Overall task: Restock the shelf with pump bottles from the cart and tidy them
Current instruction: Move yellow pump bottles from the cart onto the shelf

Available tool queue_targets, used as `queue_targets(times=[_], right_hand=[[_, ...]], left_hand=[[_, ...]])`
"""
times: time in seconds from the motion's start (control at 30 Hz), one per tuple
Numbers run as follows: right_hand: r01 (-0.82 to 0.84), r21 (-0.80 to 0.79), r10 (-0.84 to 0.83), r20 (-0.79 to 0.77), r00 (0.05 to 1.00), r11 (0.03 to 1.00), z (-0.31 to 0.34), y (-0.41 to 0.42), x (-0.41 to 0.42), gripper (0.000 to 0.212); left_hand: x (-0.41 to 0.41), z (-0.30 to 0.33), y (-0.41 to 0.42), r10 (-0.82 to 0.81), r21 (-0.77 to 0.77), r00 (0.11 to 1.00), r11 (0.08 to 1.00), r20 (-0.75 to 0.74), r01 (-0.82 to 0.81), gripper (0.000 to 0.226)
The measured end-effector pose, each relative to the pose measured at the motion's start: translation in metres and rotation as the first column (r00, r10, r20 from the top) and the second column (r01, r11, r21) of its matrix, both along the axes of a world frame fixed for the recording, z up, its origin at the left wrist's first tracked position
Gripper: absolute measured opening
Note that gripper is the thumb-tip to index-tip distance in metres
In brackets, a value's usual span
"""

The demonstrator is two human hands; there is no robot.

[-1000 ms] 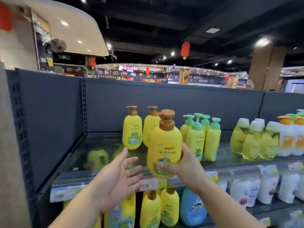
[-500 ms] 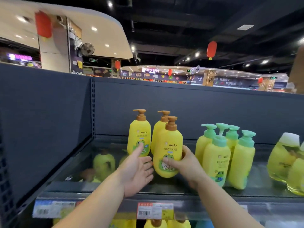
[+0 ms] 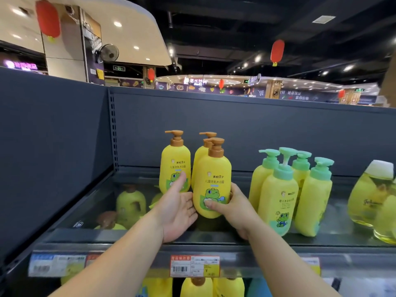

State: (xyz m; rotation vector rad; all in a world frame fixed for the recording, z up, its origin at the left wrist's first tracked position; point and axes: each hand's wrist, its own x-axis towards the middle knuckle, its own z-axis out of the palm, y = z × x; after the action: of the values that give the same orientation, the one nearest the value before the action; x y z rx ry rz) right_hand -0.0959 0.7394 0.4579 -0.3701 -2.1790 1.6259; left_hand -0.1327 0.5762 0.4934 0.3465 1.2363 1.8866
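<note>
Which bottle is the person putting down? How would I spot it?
Look at the glass shelf, left group with brown pumps. It is the front yellow bottle, frog label facing out, gripped by the right hand; the green-pump bottles stand apart.

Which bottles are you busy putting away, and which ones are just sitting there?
Part of the job:
- front brown-pump bottle, held by the right hand
- left hand, open beside it
- two brown-pump bottles behind
- glass shelf

Just sitting there:
- green-pump bottles
- clear oil bottles
- price tag
</note>
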Motion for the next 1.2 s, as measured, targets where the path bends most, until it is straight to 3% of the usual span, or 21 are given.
queue_targets(times=[0.2,0.27,0.33,0.4,0.47,0.53,0.67,0.83,0.97,1.07,1.2], right_hand=[[-0.024,0.007,0.024,0.053,0.998,1.0,0.006,-0.002,0.005,0.076],[0.042,0.025,-0.043,0.024,0.999,0.999,0.012,-0.011,0.012,0.09],[0.201,0.092,-0.192,-0.102,0.976,0.975,0.024,-0.035,0.03,0.096],[0.266,0.119,-0.213,-0.337,0.917,0.956,0.035,-0.077,0.055,0.071],[0.085,0.093,-0.037,-0.434,0.9,0.992,0.035,-0.13,0.076,0.032],[-0.197,0.058,0.205,-0.36,0.91,0.979,0.014,-0.182,0.078,0.009],[-0.51,-0.025,0.506,-0.081,0.859,0.86,-0.059,-0.293,0.056,0.015],[-0.74,0.006,0.726,0.194,0.66,0.672,-0.153,-0.456,0.038,0.008],[-0.8,-0.025,0.747,0.377,0.548,0.599,-0.231,-0.564,0.031,0.012],[-0.785,-0.047,0.684,0.524,0.507,0.618,-0.296,-0.612,0.024,0.007],[-0.788,-0.008,0.59,0.667,0.455,0.616,-0.381,-0.634,0.014,0.005]], left_hand=[[0.001,-0.002,0.001,0.005,-0.008,1.0,1.0,-0.02,-0.005,0.089],[0.003,0.002,-0.003,0.026,-0.018,0.999,0.999,-0.019,-0.026,0.092],[0.01,0.007,-0.015,0.068,0.01,0.998,0.998,-0.013,-0.068,0.089],[0.022,0.008,-0.049,0.135,0.065,0.99,0.989,-0.046,-0.132,0.074],[0.04,-0.005,-0.107,0.236,0.103,0.964,0.969,-0.119,-0.225,0.051],[0.064,-0.031,-0.181,0.325,0.134,0.935,0.942,-0.145,-0.306,0.034],[0.109,-0.103,-0.332,0.56,0.007,0.826,0.827,0.057,-0.562,0.029],[0.148,-0.198,-0.487,0.789,-0.183,0.528,0.596,0.316,-0.782,0.03],[0.161,-0.267,-0.566,0.887,-0.328,0.278,0.404,0.368,-0.854,0.027],[0.153,-0.316,-0.592,0.905,-0.447,0.237,0.386,0.352,-0.807,0.024],[0.137,-0.384,-0.607,0.881,-0.482,0.191,0.406,0.433,-0.777,0.023]])
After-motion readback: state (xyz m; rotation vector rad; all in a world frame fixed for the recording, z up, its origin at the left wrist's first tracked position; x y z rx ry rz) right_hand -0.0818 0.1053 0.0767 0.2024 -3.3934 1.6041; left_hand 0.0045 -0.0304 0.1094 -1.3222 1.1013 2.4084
